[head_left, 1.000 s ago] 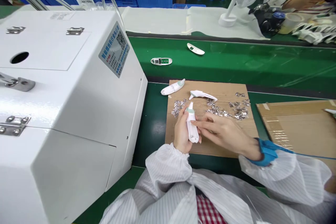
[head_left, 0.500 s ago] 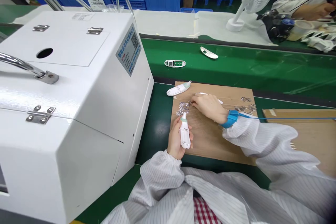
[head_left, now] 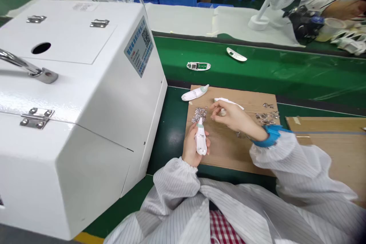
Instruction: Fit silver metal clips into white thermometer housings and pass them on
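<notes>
My left hand (head_left: 192,146) is wrapped round a white ear thermometer housing (head_left: 201,143), its pale green collar and tapered tip pointing away from me. Just beyond the tip lies a pile of small shiny metal pieces (head_left: 199,114) on a cardboard sheet (head_left: 228,156). My right hand (head_left: 233,116), with a blue wrist strap (head_left: 270,136), hovers right of that pile. Its thumb and fingers are pinched together; whatever they grip is too small to name. A second thermometer housing (head_left: 195,93) rests at the cardboard's far left corner. Behind my right hand a white shell part (head_left: 228,103) is partly covered.
A big white machine (head_left: 105,122) fills the left side. Across the bench runs a green conveyor (head_left: 171,53) carrying a shell with a circuit board (head_left: 198,66) and a white cover (head_left: 236,54). More metal pieces (head_left: 267,117) lie at right. A white fan (head_left: 259,22) and another person's arm (head_left: 343,9) are beyond.
My right hand has drawn back to the right from the metal pile, fingers pinched. The left hand keeps its hold on the housing. Both parts on the conveyor have shifted right.
</notes>
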Demonstrator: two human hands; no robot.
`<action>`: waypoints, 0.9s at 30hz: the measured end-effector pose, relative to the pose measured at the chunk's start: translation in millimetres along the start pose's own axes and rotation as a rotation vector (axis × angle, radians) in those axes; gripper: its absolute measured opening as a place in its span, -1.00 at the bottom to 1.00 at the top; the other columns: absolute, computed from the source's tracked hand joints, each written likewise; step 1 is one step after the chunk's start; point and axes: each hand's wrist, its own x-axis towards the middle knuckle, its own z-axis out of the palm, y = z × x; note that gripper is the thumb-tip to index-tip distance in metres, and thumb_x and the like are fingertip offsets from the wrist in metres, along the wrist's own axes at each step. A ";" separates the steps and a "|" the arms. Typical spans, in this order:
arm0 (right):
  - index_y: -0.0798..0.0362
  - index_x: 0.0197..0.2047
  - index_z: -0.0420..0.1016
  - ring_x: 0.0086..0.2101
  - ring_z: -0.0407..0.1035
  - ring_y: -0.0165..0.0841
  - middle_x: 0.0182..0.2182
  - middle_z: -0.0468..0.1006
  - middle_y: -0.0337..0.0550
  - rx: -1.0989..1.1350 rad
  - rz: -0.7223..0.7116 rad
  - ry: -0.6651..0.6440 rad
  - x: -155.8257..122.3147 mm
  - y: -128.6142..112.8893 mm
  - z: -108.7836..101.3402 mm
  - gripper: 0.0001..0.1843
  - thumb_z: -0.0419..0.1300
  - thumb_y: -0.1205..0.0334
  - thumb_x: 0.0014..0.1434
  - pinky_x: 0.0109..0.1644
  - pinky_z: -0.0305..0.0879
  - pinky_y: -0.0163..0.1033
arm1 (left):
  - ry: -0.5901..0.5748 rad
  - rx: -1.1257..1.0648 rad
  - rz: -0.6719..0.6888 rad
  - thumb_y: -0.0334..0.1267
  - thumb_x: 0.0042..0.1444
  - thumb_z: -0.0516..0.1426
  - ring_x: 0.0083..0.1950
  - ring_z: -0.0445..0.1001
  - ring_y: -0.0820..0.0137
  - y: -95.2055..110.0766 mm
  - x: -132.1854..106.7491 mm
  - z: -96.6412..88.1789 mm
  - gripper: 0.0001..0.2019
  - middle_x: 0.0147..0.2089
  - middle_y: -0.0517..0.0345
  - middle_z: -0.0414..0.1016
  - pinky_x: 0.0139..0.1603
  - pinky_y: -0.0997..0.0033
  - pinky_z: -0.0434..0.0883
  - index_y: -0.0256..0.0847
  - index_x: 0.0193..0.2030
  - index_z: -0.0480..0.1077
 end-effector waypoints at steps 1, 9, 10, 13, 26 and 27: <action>0.03 -0.15 0.52 -0.27 0.47 -0.31 -0.30 0.61 -0.20 0.153 -0.011 0.006 -8.2 -3.9 0.2 -0.80 0.20 0.19 0.15 -0.15 0.31 -0.22 | -0.010 -0.010 0.007 -0.22 0.26 -0.05 -0.67 0.30 0.47 0.2 1.1 1.7 -0.61 -0.40 0.22 0.36 -0.85 0.53 0.22 -0.13 0.22 0.14; 0.00 -0.36 0.53 -0.54 0.37 -0.39 -0.33 0.54 -0.16 0.686 0.125 0.039 -45.6 -32.6 14.9 -0.79 0.29 0.03 0.10 -0.47 0.37 -0.21 | -0.052 0.023 0.107 -0.16 0.29 -0.03 -0.66 0.32 0.44 -6.8 -0.1 26.0 -0.56 -0.52 0.25 0.33 -0.80 0.55 0.26 -0.10 0.29 0.12; 0.01 -0.37 0.54 -0.52 0.35 -0.41 -0.25 0.52 -0.11 0.693 0.112 0.069 -45.6 -33.0 16.7 -0.78 0.30 0.03 0.08 -0.50 0.36 -0.22 | -0.048 0.025 0.120 -0.16 0.29 -0.04 -0.66 0.31 0.44 -7.4 -1.2 28.4 -0.56 -0.51 0.24 0.34 -0.79 0.56 0.26 -0.10 0.30 0.13; 0.03 -0.41 0.55 -0.48 0.33 -0.44 -0.17 0.44 -0.07 0.664 0.093 0.109 -44.2 -32.0 19.6 -0.78 0.32 0.04 0.07 -0.54 0.31 -0.27 | -0.021 0.030 0.133 -0.18 0.30 -0.05 -0.65 0.31 0.45 -7.2 -4.6 33.3 -0.56 -0.50 0.24 0.35 -0.78 0.58 0.25 -0.08 0.30 0.14; 0.00 -0.35 0.51 -0.22 0.38 -0.31 -0.20 0.42 -0.14 0.365 -0.008 0.140 -53.8 -23.3 23.7 -0.90 0.21 0.24 0.21 -0.12 0.35 -0.13 | 0.039 0.054 0.140 -0.15 0.28 -0.03 -0.66 0.31 0.47 -10.6 -3.8 33.2 -0.57 -0.46 0.23 0.34 -0.72 0.53 0.27 -0.04 0.28 0.17; 0.00 -0.35 0.50 -0.23 0.38 -0.32 -0.20 0.42 -0.14 0.355 -0.010 0.129 -54.4 -22.8 22.4 -0.89 0.19 0.24 0.22 -0.12 0.34 -0.13 | 0.041 0.069 0.147 -0.15 0.28 -0.01 -0.64 0.32 0.48 -11.3 -4.1 33.5 -0.58 -0.45 0.23 0.35 -0.69 0.52 0.30 -0.02 0.27 0.18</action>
